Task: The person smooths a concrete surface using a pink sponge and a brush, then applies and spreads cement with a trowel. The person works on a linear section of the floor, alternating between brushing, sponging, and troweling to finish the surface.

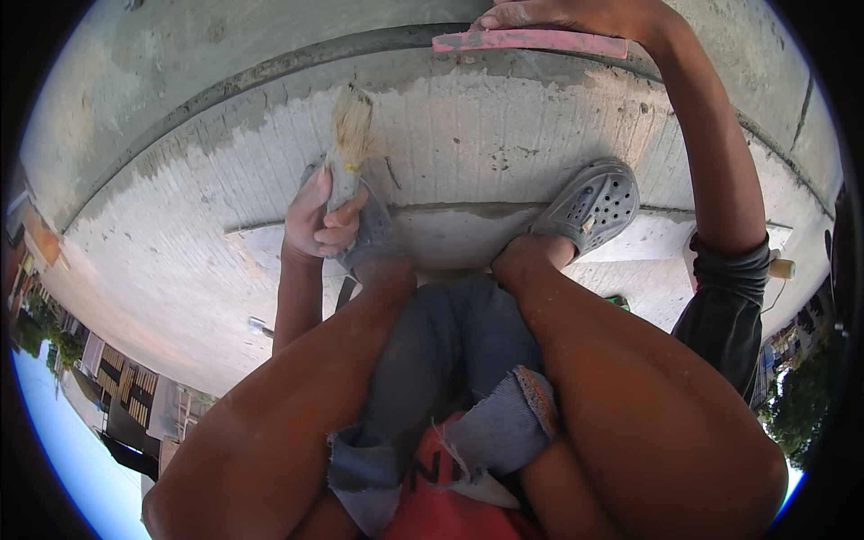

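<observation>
My left hand [317, 216] is closed around the handle of a paintbrush [352, 130]. The brush points away from me, its pale, worn bristles over the concrete just beyond my left shoe. At the far side, my right hand [540, 16] grips a flat pink float [531, 40] smeared with grey cement. The float lies along a darker, damp-looking cement edge [297, 61]; its face is turned away and cannot be seen. Part of my right hand is cut off by the top of the picture.
My feet, in grey clogs [598, 202], rest on a lower pale board or ledge [657, 241]. Rough concrete [441, 117] stretches between them and the damp edge. A small metallic item [259, 326] lies at the left. A wooden-looking handle end [781, 268] shows by my right sleeve.
</observation>
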The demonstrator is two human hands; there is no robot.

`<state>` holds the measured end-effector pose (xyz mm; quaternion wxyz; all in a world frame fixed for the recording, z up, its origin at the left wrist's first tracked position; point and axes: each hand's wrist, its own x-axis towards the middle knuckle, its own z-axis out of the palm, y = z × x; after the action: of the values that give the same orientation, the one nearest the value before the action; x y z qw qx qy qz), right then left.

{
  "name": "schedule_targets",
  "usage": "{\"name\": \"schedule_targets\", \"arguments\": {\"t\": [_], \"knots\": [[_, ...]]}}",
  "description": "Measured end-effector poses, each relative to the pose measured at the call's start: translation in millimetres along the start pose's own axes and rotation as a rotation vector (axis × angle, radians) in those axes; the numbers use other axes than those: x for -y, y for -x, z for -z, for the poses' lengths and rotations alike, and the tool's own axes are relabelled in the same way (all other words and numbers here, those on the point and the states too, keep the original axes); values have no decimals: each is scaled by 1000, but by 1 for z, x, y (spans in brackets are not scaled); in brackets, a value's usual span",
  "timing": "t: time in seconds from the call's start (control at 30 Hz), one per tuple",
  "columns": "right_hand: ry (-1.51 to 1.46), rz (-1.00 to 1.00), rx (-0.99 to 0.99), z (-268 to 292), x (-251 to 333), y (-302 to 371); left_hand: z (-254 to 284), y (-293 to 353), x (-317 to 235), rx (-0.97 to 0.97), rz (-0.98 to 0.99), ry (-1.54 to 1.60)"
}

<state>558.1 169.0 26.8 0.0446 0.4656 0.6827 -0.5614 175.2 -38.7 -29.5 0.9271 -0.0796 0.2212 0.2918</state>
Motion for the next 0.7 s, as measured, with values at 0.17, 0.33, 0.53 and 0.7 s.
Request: {"name": "schedule_targets", "arguments": {"t": [0.17, 0.33, 0.53, 0.7], "knots": [[-122, -222, -3, 28, -19, 52, -11, 4, 4, -43, -23, -23], [-326, 69, -222, -1, -46, 83, -39, 4, 11, -224, 101, -277], [-865, 370, -731, -160, 44, 64, -91, -39, 16, -92, 178, -398], [-924, 290, -652, -172, 42, 65, -85, -28, 29, -130, 168, -361]]}}
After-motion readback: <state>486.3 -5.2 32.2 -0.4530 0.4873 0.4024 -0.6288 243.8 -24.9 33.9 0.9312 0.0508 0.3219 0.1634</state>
